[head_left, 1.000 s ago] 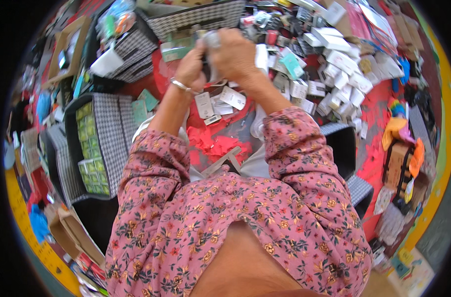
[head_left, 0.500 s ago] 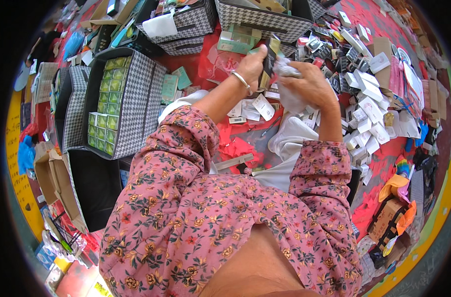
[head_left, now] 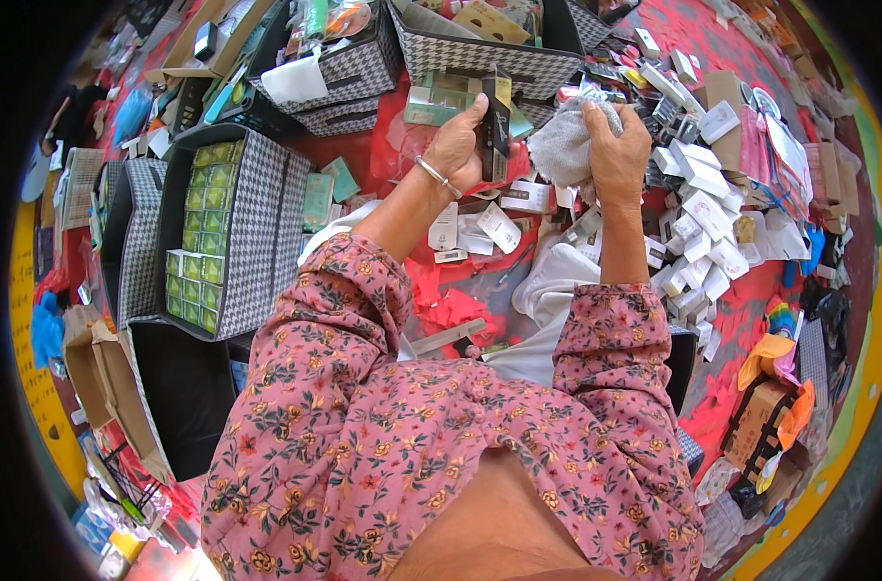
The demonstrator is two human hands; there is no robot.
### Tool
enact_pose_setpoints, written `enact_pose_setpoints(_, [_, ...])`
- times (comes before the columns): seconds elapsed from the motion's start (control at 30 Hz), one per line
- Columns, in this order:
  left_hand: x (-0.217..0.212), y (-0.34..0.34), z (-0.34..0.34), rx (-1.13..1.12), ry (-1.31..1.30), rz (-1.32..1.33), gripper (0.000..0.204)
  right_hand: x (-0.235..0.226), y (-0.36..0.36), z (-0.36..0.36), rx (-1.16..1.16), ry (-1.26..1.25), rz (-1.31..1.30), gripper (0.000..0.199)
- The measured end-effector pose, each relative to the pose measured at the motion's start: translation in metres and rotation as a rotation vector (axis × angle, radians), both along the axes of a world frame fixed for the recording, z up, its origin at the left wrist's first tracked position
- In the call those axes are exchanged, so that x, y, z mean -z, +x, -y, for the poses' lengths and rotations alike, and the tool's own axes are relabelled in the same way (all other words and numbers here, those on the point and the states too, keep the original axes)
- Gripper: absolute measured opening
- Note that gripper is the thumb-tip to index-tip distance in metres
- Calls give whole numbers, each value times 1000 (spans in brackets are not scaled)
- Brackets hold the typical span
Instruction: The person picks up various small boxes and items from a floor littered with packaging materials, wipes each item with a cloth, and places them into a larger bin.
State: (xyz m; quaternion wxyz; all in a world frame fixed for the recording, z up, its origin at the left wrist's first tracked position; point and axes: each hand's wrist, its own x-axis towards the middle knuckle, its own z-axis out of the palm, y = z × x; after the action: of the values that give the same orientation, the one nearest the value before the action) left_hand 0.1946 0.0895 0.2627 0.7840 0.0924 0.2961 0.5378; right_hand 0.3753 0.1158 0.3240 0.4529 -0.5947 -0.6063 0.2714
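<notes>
My left hand (head_left: 457, 150) is closed round a slim black box (head_left: 496, 126) with a gold edge, held upright. A grey-white cloth (head_left: 565, 141) hangs bunched in my right hand (head_left: 617, 150), its fingers pinching the cloth's right side. Between box and cloth there is a small gap. Behind the black box sits a pale green box (head_left: 436, 105). Below my hands lie white cards (head_left: 499, 228) and a white box with dark print (head_left: 526, 197).
To the left stands a houndstooth storage bin (head_left: 266, 213) holding several green boxes (head_left: 203, 242). More houndstooth bins (head_left: 489, 56) line the far side. Many small white boxes (head_left: 707, 213) are heaped at the right. An open cardboard box (head_left: 97, 358) stands at the lower left.
The cloth has come off the black box and moved right with my right hand. My left hand has shifted slightly left and turned the box more upright. The whole view has shifted a little.
</notes>
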Motion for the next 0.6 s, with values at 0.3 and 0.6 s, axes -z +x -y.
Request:
enact_pose_setpoints(0.3, [-15, 4, 5, 174, -13, -39, 38, 1, 3, -3, 59, 93, -20, 27])
enact_pose_setpoints(0.6, [-30, 12, 11, 62, 464, -634, 32, -12, 14, -8, -24, 4, -258, 22])
